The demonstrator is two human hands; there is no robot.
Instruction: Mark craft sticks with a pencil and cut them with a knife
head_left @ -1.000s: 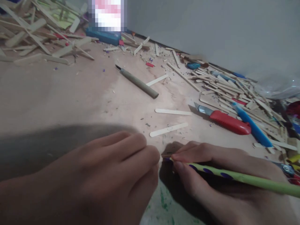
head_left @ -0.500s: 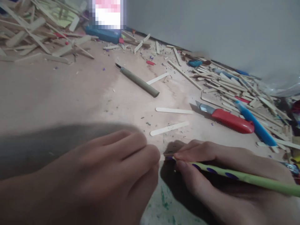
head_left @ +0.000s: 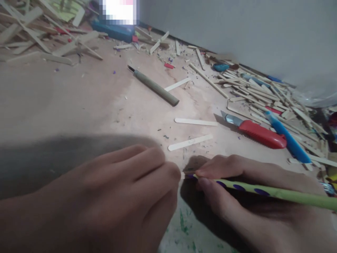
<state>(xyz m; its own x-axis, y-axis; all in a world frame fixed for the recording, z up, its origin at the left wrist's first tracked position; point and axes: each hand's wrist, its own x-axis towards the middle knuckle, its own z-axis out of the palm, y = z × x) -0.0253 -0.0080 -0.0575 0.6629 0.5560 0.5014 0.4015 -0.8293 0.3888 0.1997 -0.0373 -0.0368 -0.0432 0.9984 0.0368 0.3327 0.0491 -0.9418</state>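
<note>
My right hand [head_left: 231,182] is closed around a light green pencil [head_left: 286,194] with purple oval spots, its tip pointing left. Beneath that tip lies the pale end of a wooden craft stick [head_left: 186,175]. My left hand [head_left: 126,189] is closed, fingertips pinching the stick's other end; most of the stick is hidden. Beyond the hands rest two flat craft sticks, a plain upper stick [head_left: 196,122] and a lower stick [head_left: 180,144] with a small rectangle drawn on it. A red utility knife [head_left: 263,133] with its blade out lies past my right hand.
A craft knife with a greenish-grey handle [head_left: 156,87] lies across another stick. Blue pen-like object [head_left: 288,137] touches the red knife. Heaped sticks [head_left: 252,89] line the right, and a pile of wooden pieces [head_left: 34,35] stands far left. A grey wall [head_left: 237,31] closes the back.
The view has shifted slightly, and the pencil's back end sits a little higher. Both hands keep their grips, close together in nearly the same place.
</note>
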